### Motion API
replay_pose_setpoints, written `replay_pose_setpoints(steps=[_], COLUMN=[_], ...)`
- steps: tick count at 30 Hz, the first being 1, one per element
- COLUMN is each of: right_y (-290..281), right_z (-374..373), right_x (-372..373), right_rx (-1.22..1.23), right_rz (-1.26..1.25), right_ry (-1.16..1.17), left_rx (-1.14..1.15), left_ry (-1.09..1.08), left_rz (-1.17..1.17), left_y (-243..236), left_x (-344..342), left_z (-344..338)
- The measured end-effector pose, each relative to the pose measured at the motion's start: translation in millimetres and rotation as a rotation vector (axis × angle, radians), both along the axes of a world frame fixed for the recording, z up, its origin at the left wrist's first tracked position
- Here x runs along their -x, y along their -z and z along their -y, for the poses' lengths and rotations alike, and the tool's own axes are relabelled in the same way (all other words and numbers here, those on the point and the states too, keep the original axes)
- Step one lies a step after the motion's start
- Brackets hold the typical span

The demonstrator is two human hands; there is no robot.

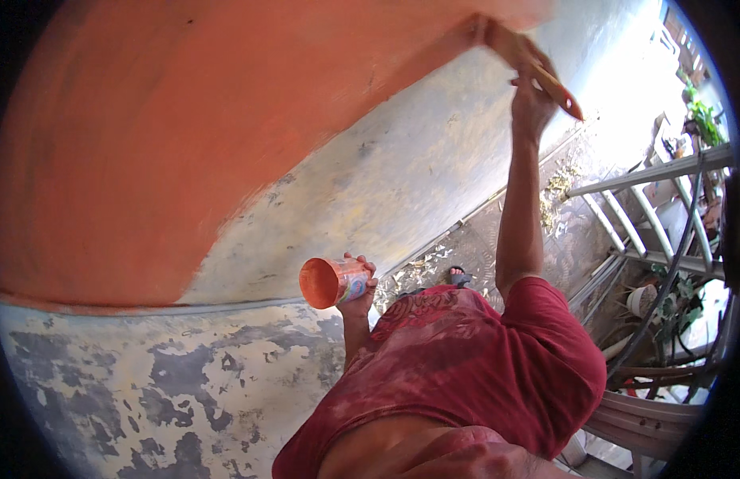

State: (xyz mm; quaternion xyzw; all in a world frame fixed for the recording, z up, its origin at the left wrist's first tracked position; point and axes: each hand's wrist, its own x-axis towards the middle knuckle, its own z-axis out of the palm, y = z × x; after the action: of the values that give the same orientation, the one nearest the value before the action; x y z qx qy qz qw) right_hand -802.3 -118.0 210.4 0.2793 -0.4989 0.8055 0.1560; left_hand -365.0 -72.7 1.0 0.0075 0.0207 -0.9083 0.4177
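Observation:
My right arm stretches up toward the wall, and my right hand [534, 102] is closed around a paintbrush [555, 86]. The brush's wooden handle with its orange-red end points back toward me. Its bristle end is at the lower border of the orange paint [146, 136] on the wall and looks smeared by motion. Lower down, my left hand [360, 297] grips a plastic cup [335, 281] from the side, its mouth tilted toward the left. Orange paint coats the cup's inside; how much is in it I cannot tell. Pale, patchy unpainted wall [338, 188] shows below the orange area.
A ledge line [138, 308] separates the orange wall from a peeling grey-and-cream surface [186, 391]. On the right, a white ladder [649, 215] leans near cables, plants and a white pot [641, 302]. Debris [434, 263] litters the floor by my foot.

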Motion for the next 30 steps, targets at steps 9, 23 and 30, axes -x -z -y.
replay_pose_setpoints(steps=[9, 23, 30], right_y=[-5.8, -56.4, -56.8], right_z=[-21.3, -55.4, -44.5], right_x=[-224.9, -288.7, -351.0], right_rx=[-0.1, -0.61, -0.919], right_rz=[-0.673, -0.114, -0.382], right_ry=[-0.352, -1.036, -1.075], left_rx=[0.05, 0.135, 0.064], left_ry=[0.055, -0.005, -0.016], left_rz=[0.019, 0.29, 0.269], left_y=[-0.4, -18.1, -38.2], left_x=[-11.4, -59.3, -77.0], left_z=[23.7, 58.5, 54.4])
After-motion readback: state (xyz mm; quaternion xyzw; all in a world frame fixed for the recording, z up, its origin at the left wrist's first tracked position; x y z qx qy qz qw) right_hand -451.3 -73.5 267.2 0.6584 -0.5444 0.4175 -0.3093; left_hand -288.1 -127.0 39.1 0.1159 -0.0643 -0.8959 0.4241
